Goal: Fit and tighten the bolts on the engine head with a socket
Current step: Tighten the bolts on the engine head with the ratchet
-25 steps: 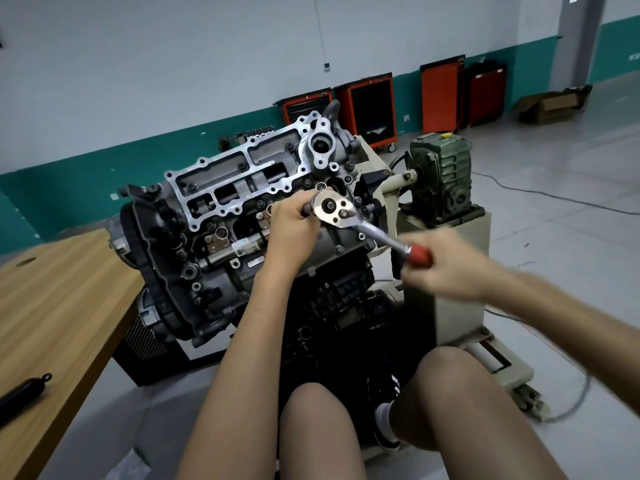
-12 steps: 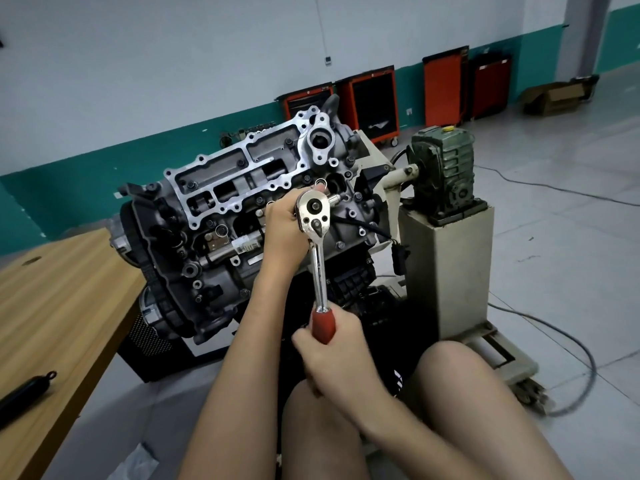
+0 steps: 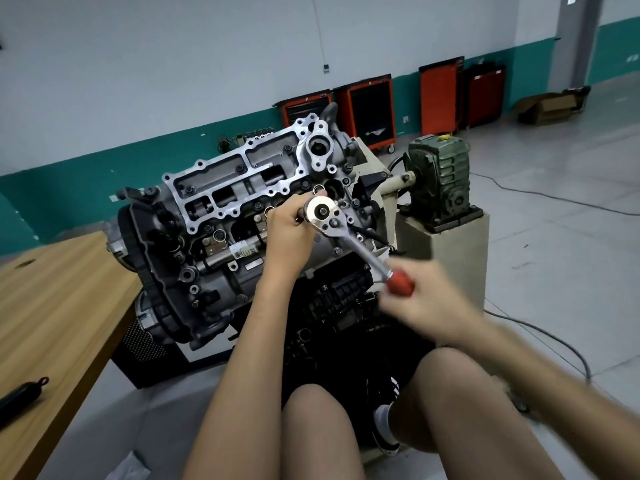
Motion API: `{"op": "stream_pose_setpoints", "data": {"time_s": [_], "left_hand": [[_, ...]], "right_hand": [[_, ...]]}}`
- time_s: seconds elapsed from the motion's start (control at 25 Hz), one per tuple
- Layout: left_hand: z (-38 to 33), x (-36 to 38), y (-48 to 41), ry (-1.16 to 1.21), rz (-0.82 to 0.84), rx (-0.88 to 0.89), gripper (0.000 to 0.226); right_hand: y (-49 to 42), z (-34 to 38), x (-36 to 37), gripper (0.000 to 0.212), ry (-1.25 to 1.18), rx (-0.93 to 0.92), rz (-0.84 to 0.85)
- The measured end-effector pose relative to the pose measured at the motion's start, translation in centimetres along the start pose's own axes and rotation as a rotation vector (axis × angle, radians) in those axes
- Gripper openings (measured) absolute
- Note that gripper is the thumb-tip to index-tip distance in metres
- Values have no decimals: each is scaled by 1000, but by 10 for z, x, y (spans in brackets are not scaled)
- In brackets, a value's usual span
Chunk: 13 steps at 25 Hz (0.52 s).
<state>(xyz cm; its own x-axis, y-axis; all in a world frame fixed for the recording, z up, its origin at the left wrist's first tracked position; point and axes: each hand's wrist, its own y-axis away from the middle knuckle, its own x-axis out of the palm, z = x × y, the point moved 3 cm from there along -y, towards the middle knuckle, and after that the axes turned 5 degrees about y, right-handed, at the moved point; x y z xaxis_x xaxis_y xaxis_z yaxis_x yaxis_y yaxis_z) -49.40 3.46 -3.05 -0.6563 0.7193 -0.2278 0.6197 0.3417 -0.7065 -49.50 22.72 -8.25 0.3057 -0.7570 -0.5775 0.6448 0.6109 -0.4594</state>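
Lying on the wooden counter [image 3: 52, 306], near its front edge: black cylinder [image 3: 20, 396]. Standing well right of the counter: green gearbox [image 3: 440, 181], sitting on beige pedestal [image 3: 457, 258]. Lining the wall far beyond the counter: red tool cabinets [image 3: 438, 98], cardboard box [image 3: 550, 105].

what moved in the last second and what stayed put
The right hand swung the ratchet handle from lower right to straight down, then back out to lower right, keeping its grip. The left hand stayed gripping the ratchet just behind its head, at the engine head. Nothing was let go.
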Motion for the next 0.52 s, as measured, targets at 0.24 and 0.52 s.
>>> {"op": "stream_pose_setpoints", "data": {"time_s": [0.24, 0.52], "left_hand": [[-9, 0, 4, -11, 32, 71, 20], [-9, -1, -1, -14, 58, -1, 56]], "right_hand": [[22, 38, 104, 26, -621, 234, -92], [-38, -3, -62, 26, 332, -83, 160]]}}
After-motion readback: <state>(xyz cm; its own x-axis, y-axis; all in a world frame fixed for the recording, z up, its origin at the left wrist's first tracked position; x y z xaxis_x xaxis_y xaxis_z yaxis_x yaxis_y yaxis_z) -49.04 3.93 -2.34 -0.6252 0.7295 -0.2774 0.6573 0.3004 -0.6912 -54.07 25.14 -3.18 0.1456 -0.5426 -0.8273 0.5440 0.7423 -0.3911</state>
